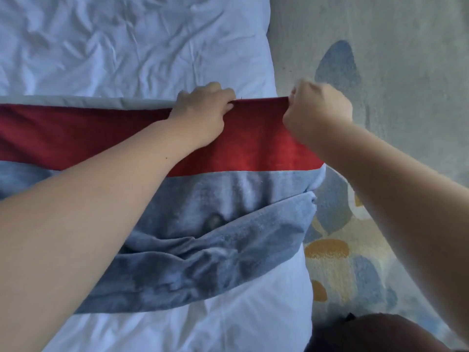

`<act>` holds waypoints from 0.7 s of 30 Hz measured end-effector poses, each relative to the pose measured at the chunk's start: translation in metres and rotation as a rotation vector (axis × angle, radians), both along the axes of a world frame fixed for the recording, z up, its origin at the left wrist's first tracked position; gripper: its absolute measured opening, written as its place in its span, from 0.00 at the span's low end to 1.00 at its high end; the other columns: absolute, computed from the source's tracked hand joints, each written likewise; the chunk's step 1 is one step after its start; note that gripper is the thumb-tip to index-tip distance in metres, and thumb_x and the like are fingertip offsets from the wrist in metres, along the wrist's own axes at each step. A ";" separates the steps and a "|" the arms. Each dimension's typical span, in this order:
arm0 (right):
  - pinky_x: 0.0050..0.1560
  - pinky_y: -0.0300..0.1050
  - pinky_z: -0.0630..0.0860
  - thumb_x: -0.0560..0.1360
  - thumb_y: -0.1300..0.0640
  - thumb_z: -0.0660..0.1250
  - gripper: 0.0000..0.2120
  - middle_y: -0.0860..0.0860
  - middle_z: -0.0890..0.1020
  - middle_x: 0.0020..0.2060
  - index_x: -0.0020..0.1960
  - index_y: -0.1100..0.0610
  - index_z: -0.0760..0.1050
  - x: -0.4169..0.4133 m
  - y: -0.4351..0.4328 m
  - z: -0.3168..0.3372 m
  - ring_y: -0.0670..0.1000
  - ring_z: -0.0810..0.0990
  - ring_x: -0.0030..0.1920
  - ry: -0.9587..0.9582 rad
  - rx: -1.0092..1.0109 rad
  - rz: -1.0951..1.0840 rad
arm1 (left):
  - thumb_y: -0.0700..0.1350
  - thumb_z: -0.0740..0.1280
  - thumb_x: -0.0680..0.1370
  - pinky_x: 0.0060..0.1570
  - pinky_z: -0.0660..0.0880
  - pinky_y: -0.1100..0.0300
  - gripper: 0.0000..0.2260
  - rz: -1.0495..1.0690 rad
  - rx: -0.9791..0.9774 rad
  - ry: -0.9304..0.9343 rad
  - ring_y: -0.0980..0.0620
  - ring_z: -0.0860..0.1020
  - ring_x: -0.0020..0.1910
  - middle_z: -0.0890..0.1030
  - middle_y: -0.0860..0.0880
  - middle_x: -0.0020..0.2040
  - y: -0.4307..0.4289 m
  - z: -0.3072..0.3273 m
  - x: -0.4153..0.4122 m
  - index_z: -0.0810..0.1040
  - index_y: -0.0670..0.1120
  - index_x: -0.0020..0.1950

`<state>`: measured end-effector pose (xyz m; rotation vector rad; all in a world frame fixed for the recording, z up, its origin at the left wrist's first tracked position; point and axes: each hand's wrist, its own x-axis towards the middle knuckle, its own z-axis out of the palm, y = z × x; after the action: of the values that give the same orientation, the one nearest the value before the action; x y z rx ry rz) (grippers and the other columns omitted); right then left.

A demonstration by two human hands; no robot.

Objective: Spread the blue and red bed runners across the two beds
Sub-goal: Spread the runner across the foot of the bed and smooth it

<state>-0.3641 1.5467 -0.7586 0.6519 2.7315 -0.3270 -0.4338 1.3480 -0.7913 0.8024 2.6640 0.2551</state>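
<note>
At the far edge of the red runner (253, 138), near the bed's right side, I have my left hand (203, 110) pinching the hem and my right hand (319, 110) closed on the corner, I think to pull the band straight. The red lies flat across the white duvet (127, 47). Just nearer, touching it, the blue runner (203, 250) is bunched, so it needs smoothing next. The patterned carpet (380, 59) is right of the bed.

Carpeted floor (396, 36) along the right, in soft daylight.
Grey pile, patterned with blue and ochre rounded patches (330, 247) nearer in; one blue patch (337, 64) farther off.
</note>
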 end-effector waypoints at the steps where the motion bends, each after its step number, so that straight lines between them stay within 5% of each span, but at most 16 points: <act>1: 0.47 0.50 0.71 0.74 0.62 0.59 0.15 0.59 0.79 0.50 0.59 0.58 0.73 -0.008 -0.005 -0.004 0.63 0.78 0.50 -0.027 0.008 -0.032 | 0.45 0.56 0.86 0.60 0.66 0.43 0.11 0.060 -0.039 0.050 0.39 0.74 0.62 0.76 0.44 0.60 0.009 -0.001 -0.004 0.76 0.47 0.63; 3: 0.54 0.53 0.73 0.75 0.62 0.59 0.18 0.59 0.79 0.57 0.65 0.60 0.71 -0.017 -0.011 -0.022 0.63 0.79 0.59 -0.121 -0.015 -0.111 | 0.42 0.56 0.84 0.61 0.64 0.43 0.11 0.152 -0.156 0.092 0.40 0.73 0.62 0.77 0.45 0.59 0.019 -0.008 -0.010 0.75 0.50 0.60; 7: 0.48 0.50 0.72 0.75 0.62 0.65 0.19 0.57 0.76 0.51 0.67 0.57 0.75 -0.015 -0.007 -0.057 0.61 0.76 0.53 -0.343 -0.099 -0.056 | 0.49 0.60 0.84 0.61 0.62 0.43 0.04 0.168 -0.145 0.096 0.40 0.74 0.61 0.80 0.46 0.58 -0.001 -0.030 -0.020 0.73 0.52 0.57; 10: 0.47 0.50 0.69 0.84 0.50 0.55 0.16 0.59 0.79 0.54 0.63 0.57 0.76 -0.012 0.001 -0.064 0.63 0.78 0.57 -0.250 -0.107 -0.094 | 0.52 0.66 0.82 0.60 0.66 0.43 0.12 0.032 0.004 0.206 0.38 0.77 0.57 0.79 0.44 0.57 -0.038 -0.034 -0.021 0.74 0.48 0.62; 14: 0.35 0.44 0.67 0.84 0.41 0.54 0.19 0.51 0.82 0.30 0.46 0.53 0.73 -0.015 -0.007 -0.064 0.46 0.79 0.32 -0.031 -0.390 -0.028 | 0.49 0.70 0.79 0.54 0.72 0.42 0.11 -0.045 0.114 0.296 0.36 0.77 0.53 0.79 0.43 0.54 -0.102 -0.036 -0.029 0.81 0.44 0.56; 18: 0.38 0.38 0.72 0.82 0.43 0.60 0.11 0.48 0.82 0.25 0.51 0.49 0.75 -0.025 -0.040 -0.057 0.36 0.76 0.25 0.085 -0.515 0.124 | 0.48 0.70 0.79 0.53 0.74 0.43 0.10 0.024 0.121 0.329 0.37 0.77 0.51 0.79 0.43 0.53 -0.149 -0.037 -0.033 0.83 0.45 0.56; 21: 0.44 0.41 0.78 0.81 0.45 0.61 0.10 0.46 0.81 0.25 0.56 0.48 0.76 -0.036 -0.074 -0.056 0.40 0.82 0.32 0.141 -0.514 0.182 | 0.46 0.69 0.80 0.55 0.74 0.45 0.11 0.089 0.122 0.335 0.38 0.77 0.52 0.81 0.44 0.55 -0.163 -0.038 -0.032 0.82 0.45 0.61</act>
<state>-0.4005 1.4728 -0.8144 0.2454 2.6370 -1.0147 -0.4659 1.1847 -0.8297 0.8268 3.0275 0.3347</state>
